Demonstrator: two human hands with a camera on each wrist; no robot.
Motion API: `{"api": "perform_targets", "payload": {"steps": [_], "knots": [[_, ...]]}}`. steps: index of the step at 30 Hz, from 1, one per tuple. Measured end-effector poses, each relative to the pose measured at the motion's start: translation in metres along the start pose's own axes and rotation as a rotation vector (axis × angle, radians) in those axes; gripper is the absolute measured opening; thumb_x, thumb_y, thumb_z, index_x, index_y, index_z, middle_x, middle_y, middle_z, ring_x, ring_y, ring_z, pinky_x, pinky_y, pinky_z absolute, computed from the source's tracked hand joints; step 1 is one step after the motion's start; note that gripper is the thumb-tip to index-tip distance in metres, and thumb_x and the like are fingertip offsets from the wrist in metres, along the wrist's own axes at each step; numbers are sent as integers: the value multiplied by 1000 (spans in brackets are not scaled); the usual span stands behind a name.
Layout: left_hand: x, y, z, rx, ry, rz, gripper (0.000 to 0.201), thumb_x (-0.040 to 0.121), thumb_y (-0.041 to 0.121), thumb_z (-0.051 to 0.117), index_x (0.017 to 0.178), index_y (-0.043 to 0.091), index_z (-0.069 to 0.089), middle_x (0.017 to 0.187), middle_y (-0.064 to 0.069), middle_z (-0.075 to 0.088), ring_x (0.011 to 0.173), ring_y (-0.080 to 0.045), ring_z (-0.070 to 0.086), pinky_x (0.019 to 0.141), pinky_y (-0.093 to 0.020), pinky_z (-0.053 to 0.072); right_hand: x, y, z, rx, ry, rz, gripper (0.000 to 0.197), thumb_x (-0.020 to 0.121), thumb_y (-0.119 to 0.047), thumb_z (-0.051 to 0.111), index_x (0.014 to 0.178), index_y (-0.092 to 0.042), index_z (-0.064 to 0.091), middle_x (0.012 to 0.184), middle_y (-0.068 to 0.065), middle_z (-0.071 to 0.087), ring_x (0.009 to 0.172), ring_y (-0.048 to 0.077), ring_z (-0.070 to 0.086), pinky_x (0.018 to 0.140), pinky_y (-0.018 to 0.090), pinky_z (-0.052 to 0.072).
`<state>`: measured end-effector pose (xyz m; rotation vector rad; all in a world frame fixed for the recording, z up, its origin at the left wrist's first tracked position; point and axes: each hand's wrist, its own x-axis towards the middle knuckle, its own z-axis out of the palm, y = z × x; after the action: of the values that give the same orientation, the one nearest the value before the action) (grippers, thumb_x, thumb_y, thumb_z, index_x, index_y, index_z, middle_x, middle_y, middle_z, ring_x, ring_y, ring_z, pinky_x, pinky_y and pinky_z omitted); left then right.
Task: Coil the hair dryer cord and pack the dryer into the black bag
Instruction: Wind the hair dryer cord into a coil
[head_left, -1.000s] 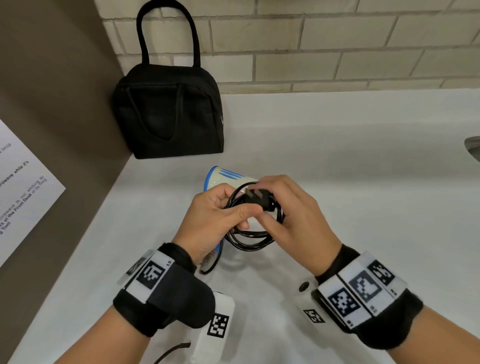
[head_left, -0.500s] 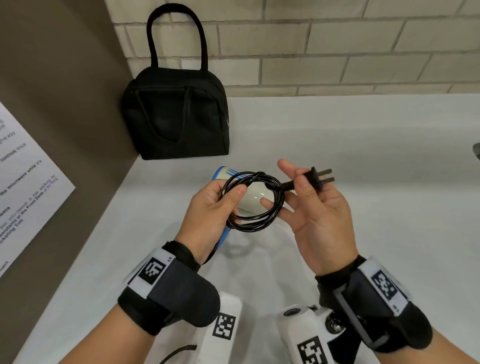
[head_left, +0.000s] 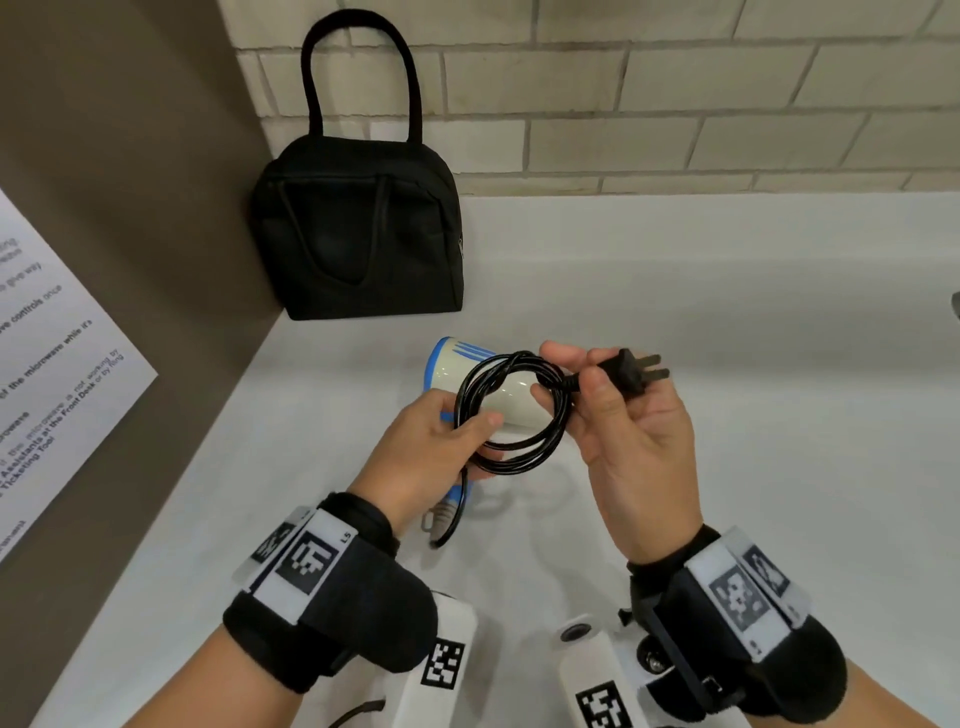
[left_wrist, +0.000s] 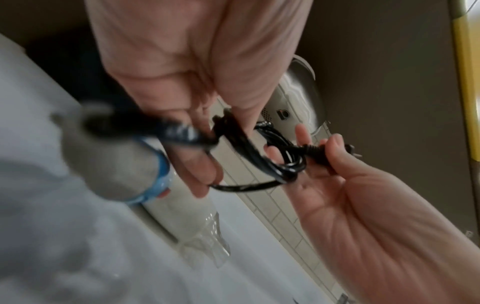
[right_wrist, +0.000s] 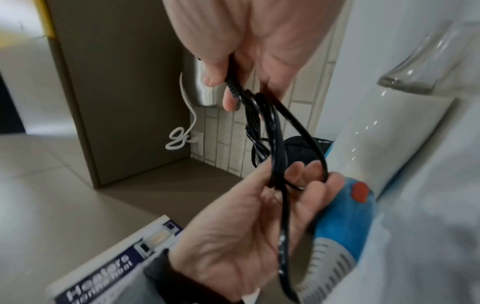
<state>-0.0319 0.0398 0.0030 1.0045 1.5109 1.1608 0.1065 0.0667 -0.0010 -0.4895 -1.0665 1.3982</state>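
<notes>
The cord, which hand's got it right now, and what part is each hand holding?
Both. The left hand grips the coiled cord at its left side, against the hair dryer. The right hand pinches the plug by its body.

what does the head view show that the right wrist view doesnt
Only the head view shows the plug's prongs, the whole black bag standing against the wall, and the printed sign.

Only the right wrist view shows the dryer's red button, its rear grille, and a white cable at a wall socket.

Both show the left hand holding the coiled cord and dryer, and the right hand pinching the plug end.
</notes>
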Motion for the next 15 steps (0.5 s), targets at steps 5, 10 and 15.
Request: {"api": "perform_targets", "payload": {"steps": [5, 10, 15], "knots": [[-3, 2, -5, -180, 16, -33, 25, 80, 3, 61, 103, 10, 53, 87, -11, 68, 78, -21, 68, 69, -26, 57, -6, -1, 0, -174, -146, -161, 10, 81, -24, 59, 90, -23, 54, 96, -5, 71, 102, 21, 64, 90, 39, 50], [-7, 1, -4, -345, 18, -47, 35, 78, -6, 58, 109, 8, 50, 89, -10, 69, 66, -19, 68, 71, -35, 56, -6, 5, -5, -170, -141, -103, 11, 81, -12, 54, 87, -21, 54, 98, -6, 71, 100, 18, 64, 88, 33, 51], [-6, 4, -1, -452, 94, 21, 30, 80, -11, 55, 93, 16, 48, 63, -1, 72, 50, -11, 66, 59, -26, 54, -2, 14, -16, 48, 46, 127, 20, 66, -31, 65, 81, -21, 57, 101, 2, 71, 84, 17, 67, 72, 29, 55]]}}
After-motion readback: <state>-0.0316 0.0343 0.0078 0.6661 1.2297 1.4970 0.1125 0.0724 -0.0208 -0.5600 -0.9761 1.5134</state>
